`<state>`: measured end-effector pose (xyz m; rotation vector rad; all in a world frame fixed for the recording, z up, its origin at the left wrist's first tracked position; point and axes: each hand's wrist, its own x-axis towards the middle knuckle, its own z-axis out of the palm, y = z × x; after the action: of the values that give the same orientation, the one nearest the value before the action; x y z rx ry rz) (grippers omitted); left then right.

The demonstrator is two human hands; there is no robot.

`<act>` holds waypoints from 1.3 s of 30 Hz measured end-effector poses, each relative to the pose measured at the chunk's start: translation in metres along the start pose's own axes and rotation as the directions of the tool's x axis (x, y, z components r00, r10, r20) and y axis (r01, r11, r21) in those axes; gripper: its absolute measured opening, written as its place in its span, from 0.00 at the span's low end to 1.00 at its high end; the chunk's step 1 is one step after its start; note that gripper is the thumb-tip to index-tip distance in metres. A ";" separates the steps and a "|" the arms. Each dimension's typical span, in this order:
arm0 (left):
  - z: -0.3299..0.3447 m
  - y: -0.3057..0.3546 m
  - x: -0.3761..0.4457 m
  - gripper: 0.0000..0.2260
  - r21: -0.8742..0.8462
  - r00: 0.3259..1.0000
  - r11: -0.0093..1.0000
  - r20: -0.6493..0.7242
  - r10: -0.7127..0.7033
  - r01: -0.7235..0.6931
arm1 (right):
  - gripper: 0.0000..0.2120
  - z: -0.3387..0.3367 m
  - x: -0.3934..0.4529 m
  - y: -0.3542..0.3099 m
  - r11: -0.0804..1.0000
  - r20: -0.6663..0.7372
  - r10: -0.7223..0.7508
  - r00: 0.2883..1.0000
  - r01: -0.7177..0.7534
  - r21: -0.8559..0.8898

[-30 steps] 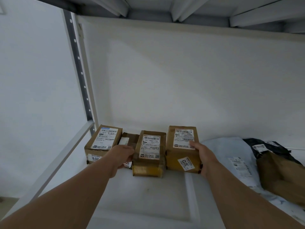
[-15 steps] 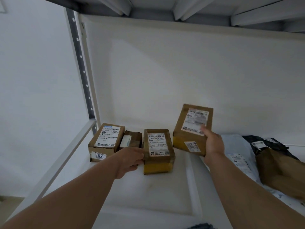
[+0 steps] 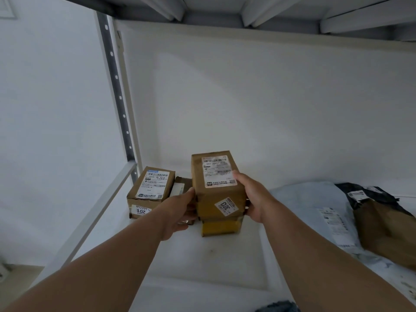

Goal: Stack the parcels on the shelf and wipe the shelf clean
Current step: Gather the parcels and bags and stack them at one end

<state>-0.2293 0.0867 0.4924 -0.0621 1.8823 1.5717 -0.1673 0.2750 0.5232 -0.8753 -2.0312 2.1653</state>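
Your right grip (image 3: 252, 199) wraps the right side of the top parcel (image 3: 217, 183), thumb on its label, and your left grip (image 3: 180, 210) holds its left side with curled fingers. That brown parcel sits stacked on a yellow-taped parcel (image 3: 220, 228) on the white shelf (image 3: 202, 262). Just left of the stack, partly hidden by your left hand, is a small brown parcel (image 3: 181, 186), and left again a labelled carton (image 3: 150, 190) by the shelf's rail. To the right lie a pale mailer bag (image 3: 315, 203), a brown paper package (image 3: 387, 230) and, farther back, a black bag (image 3: 369, 194).
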 end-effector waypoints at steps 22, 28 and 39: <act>0.011 0.010 0.011 0.22 0.013 0.989 0.996 -0.120 0.085 -0.084 | 0.30 -0.007 0.011 -0.003 0.935 -0.669 -0.349 0.657 0.199 -0.292; -0.044 -0.004 0.013 0.09 0.271 0.769 0.931 -0.531 0.355 -0.243 | 0.08 0.074 -0.034 -0.015 0.376 -0.063 -0.913 0.403 0.773 -0.511; -0.095 -0.024 0.000 0.19 0.077 0.872 0.977 -0.442 0.211 -0.198 | 0.24 0.141 0.043 0.074 0.787 -0.141 -0.142 0.980 0.025 -0.616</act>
<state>-0.2619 -0.0040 0.4758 -0.2383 2.3327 1.7855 -0.2383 0.1545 0.4353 -0.9533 -2.6482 1.3011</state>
